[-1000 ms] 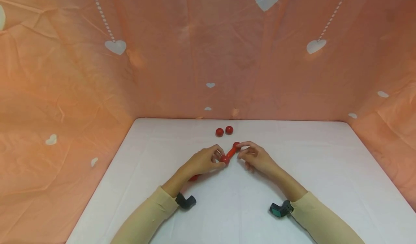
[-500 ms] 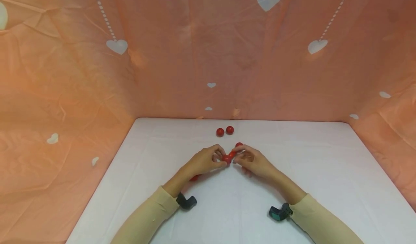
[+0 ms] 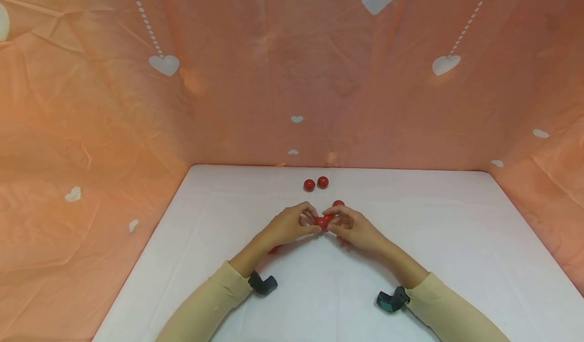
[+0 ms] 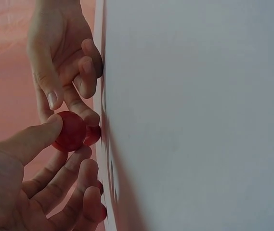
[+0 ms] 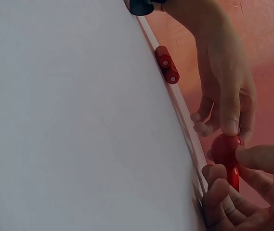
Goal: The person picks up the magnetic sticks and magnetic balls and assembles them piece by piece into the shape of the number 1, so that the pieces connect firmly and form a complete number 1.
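In the head view, a red rod joins a near red ball to a far red ball, mostly behind the right fingers. My left hand pinches the near ball between thumb and fingertips. The left wrist view shows that ball large, with the left thumb against it. My right hand pinches around the same ball and the adjoining rod from the right. In the right wrist view, the right thumb touches the ball, and the red rod runs down between the right fingers.
Two loose red balls, one left and one right, lie toward the back of the white table. Two short red rods with pale dots on their ends lie side by side near the left forearm. Orange cloth surrounds the table.
My right hand has slid from the far ball down along the rod to the near ball. The left hand keeps its pinch, shifting slightly right with the joined piece.
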Motion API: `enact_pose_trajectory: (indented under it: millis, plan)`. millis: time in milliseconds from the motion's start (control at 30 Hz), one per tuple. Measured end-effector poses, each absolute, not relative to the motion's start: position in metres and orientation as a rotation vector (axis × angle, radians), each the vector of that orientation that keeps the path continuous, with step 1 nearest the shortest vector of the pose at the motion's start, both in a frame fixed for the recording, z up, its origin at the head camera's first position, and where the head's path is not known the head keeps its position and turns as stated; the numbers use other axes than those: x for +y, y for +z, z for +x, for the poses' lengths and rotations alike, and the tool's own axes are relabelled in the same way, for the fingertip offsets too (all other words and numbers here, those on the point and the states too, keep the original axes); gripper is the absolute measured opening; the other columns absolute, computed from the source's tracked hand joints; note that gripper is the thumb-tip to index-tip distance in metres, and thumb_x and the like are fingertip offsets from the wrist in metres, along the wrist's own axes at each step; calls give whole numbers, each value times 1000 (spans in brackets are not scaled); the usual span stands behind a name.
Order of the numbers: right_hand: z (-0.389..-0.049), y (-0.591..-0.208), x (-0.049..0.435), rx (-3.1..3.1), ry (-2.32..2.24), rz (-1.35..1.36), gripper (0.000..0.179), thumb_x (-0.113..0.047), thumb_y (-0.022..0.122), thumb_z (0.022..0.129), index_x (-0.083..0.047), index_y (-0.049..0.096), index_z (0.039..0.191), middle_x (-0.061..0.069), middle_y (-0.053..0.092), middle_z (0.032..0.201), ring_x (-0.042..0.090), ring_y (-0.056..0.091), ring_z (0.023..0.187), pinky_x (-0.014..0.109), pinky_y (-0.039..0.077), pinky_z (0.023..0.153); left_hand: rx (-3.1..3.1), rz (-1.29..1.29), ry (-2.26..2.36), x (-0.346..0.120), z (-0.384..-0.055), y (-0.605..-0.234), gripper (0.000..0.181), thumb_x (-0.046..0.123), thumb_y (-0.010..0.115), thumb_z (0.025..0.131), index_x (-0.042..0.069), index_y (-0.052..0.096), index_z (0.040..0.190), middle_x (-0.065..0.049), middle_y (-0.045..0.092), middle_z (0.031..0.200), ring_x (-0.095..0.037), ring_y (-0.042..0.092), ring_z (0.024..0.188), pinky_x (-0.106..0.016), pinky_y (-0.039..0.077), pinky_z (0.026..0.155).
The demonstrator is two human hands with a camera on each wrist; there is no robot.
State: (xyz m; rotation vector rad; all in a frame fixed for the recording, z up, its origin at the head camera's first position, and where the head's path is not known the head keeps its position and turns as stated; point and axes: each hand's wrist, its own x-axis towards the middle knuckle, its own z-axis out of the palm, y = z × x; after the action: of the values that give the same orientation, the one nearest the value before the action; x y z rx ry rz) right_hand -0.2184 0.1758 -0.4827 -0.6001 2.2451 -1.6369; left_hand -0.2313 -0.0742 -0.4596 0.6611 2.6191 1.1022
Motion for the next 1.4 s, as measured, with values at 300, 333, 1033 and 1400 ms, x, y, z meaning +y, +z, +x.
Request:
enact_pose_trajectory:
  millis: [300, 333, 1033, 1400]
  plan:
    - [-217, -483, 174, 2201, -1642, -617, 38, -7, 65, 107, -1, 56, 144, 23, 71, 87, 21, 62, 60, 29, 55, 54, 2642, 658, 1124, -71, -229, -461, 29, 37, 85, 94, 24, 68, 114, 3, 76, 111, -14, 69, 96, -46, 53, 88]
    - [-217, -484, 174, 2199, -1641, -617, 38, -7, 65, 107, -2, 56, 144, 22, 71, 86, 21, 62, 60, 29, 55, 54, 2646, 657, 1124, -70, -229, -461, 29, 37, 85, 94, 23, 69, 113, 3, 76, 110, -14, 69, 95, -45, 53, 87]
    - [-223, -490, 175, 2119, -1720, -601, 38, -7, 63, 108, 1, 56, 144, 23, 67, 78, 18, 60, 53, 28, 54, 53, 2601, 657, 1056, -78, -234, -453, 20, 31, 76, 102, 21, 71, 119, -1, 77, 119, -22, 73, 107, -49, 57, 98]
    - [-225, -492, 178, 2150, -1737, -447, 36, -13, 64, 109, -6, 59, 144, 12, 66, 82, 14, 50, 51, 23, 42, 45, 2579, 640, 1019, -96, -237, -440, 24, 28, 75, 103, 17, 72, 124, 2, 75, 113, -15, 70, 94, -36, 59, 85]
